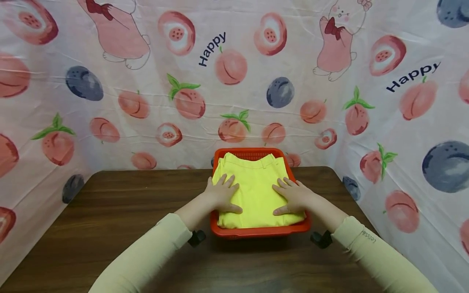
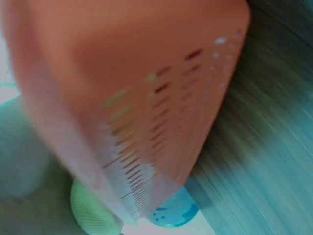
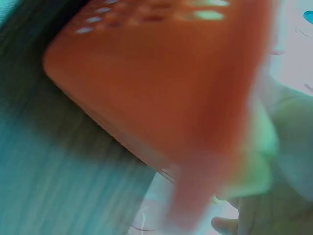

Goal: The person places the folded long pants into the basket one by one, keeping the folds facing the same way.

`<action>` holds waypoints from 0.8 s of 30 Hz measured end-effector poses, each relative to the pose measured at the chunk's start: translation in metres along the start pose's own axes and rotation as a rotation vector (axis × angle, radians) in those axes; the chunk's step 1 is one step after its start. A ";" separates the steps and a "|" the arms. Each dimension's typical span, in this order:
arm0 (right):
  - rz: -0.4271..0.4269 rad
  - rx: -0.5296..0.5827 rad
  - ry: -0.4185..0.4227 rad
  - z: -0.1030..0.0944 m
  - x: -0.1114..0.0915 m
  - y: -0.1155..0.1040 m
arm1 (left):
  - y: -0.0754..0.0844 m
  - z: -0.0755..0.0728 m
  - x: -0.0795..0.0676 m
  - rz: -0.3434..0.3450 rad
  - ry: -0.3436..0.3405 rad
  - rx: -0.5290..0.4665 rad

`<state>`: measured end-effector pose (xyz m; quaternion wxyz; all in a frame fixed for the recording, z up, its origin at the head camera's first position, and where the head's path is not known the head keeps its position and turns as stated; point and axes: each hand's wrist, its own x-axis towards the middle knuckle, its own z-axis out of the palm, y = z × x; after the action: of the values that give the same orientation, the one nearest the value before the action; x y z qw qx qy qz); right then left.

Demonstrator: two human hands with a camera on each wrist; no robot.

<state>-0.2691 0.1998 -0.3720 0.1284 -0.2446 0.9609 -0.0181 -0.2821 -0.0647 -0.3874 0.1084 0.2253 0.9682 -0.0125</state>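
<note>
A folded yellow garment (image 1: 256, 191) with a waistband and belt loops, like pants, lies inside a red plastic basket (image 1: 260, 232). On its left side rests my left hand (image 1: 221, 195), fingers spread and fairly straight. My right hand (image 1: 293, 198) lies on the right side of the cloth the same way, its thumb pointing inward. Neither hand grips anything. The left wrist view has the slotted basket wall (image 2: 142, 98) up close, with a bit of yellow cloth (image 2: 93, 210) past the rim. In the right wrist view the basket (image 3: 146, 88) is blurred, beside part of my right hand (image 3: 288, 147).
The basket stands toward the back of a dark brown wooden table (image 1: 146, 211). A white cloth backdrop (image 1: 234, 106) printed with peaches, blue fruit and rabbits hangs behind and along the sides. Small black pieces (image 1: 321, 239) show below each wrist.
</note>
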 end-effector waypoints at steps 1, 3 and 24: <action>-0.008 0.009 -0.003 -0.004 0.000 0.001 | 0.000 -0.002 0.001 0.002 0.005 -0.014; -0.028 0.049 0.007 -0.012 0.002 0.004 | -0.001 -0.007 0.004 0.002 0.011 -0.047; 0.062 0.142 0.209 -0.050 0.051 0.006 | -0.001 -0.048 0.040 -0.135 0.109 -0.137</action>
<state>-0.3280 0.1799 -0.3362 0.0453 -0.2020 0.9724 -0.1075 -0.3275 -0.0447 -0.3487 0.0695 0.1521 0.9842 0.0589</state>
